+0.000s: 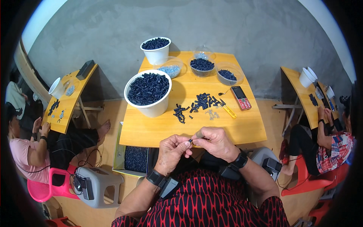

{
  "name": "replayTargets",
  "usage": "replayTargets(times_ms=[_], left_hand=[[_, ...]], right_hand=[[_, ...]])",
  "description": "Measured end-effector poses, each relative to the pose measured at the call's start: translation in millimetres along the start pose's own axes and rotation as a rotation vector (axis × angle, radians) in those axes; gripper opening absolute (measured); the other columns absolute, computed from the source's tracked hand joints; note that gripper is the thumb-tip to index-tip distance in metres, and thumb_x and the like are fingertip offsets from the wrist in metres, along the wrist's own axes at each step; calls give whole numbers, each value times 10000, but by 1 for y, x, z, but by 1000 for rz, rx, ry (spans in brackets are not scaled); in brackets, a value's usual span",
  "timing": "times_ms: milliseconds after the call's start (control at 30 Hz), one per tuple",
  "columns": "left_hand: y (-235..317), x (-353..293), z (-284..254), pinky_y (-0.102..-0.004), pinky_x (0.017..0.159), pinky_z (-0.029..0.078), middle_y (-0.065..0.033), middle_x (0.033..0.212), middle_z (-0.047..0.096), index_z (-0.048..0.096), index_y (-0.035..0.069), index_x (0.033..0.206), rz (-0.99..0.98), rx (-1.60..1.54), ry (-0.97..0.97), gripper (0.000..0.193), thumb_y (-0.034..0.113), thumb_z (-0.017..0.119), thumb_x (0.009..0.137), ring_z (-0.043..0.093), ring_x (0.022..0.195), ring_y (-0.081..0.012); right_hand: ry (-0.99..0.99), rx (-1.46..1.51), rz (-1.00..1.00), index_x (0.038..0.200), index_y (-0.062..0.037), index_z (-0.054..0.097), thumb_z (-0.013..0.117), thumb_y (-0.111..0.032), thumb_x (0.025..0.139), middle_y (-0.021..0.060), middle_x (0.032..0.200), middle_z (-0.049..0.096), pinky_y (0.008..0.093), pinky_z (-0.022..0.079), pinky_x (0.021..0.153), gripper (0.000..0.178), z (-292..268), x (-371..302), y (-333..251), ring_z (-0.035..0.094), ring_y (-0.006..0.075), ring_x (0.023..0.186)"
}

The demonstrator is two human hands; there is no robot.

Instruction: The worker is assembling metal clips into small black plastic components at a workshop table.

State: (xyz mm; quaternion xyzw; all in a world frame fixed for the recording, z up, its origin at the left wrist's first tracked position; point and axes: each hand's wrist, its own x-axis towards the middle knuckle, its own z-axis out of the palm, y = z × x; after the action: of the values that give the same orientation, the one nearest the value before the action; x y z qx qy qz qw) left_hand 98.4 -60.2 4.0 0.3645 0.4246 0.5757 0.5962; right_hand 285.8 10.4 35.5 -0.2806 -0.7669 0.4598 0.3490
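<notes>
My left hand (170,152) is closed in a pinch on a small black plastic piece (190,141), just off the near edge of the table. Against the same piece, my right hand (218,143) is closed too; a tan cover (199,133) wraps one fingertip. Whatever else its fingers hold is hidden. Beyond my hands, a loose pile of black tube-like plastic pieces (204,101) and a smaller black pile (180,113) lie on the wooden table (151,130). Small clear or silvery parts (212,114) are scattered near a yellow utility knife (229,110).
A large white bucket (160,105) of black pieces stands at left, another white bucket (155,55) behind. Clear bowls (227,80) hold black or silvery parts. A keypad phone (241,97) lies right. A box (118,151) sits below. Two people work at side tables (77,96).
</notes>
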Motion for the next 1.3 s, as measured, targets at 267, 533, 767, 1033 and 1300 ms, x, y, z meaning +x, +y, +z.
replayTargets(times_ms=[267, 533, 767, 1033, 1300], left_hand=[[-5, 1, -1, -259, 601, 558, -115, 879, 709, 642, -39, 1010, 21, 13, 13, 102, 41, 666, 953, 667, 688, -139], [-6, 8, -7, -260, 583, 538, -82, 855, 674, 609, -9, 1028, 24, -17, 112, 79, 52, 628, 980, 642, 657, -128], [-2, 8, -14, -253, 586, 531, -71, 859, 660, 596, 15, 1056, 9, -165, 134, 96, 65, 632, 982, 640, 660, -130], [-1, 9, -12, -257, 622, 536, -71, 879, 664, 608, 12, 1064, -13, -170, 122, 108, 75, 640, 982, 643, 692, -136], [2, 2, -1, -258, 633, 534, -81, 878, 672, 612, -3, 1055, -45, -179, 10, 128, 90, 654, 977, 652, 713, -142]], right_hand=[[38, -109, -185, 848, 24, 647, 685, 20, 839, 141, 809, 640, 335, 512, 661, 39, 14, -1, 9, 648, 264, 723], [92, -216, -96, 929, 39, 678, 648, -5, 860, 165, 812, 630, 382, 508, 695, 86, -6, 34, 30, 646, 310, 759], [139, -655, 19, 934, 26, 660, 694, -94, 855, 213, 951, 642, 512, 498, 753, 148, 3, 64, 35, 638, 431, 844], [132, -375, -97, 926, 32, 628, 652, -63, 933, 120, 782, 644, 357, 525, 601, 98, -1, 51, 29, 684, 216, 688], [49, 392, 224, 1027, 60, 636, 662, 5, 938, 97, 924, 697, 252, 575, 724, 108, 0, 4, -1, 706, 132, 822]])
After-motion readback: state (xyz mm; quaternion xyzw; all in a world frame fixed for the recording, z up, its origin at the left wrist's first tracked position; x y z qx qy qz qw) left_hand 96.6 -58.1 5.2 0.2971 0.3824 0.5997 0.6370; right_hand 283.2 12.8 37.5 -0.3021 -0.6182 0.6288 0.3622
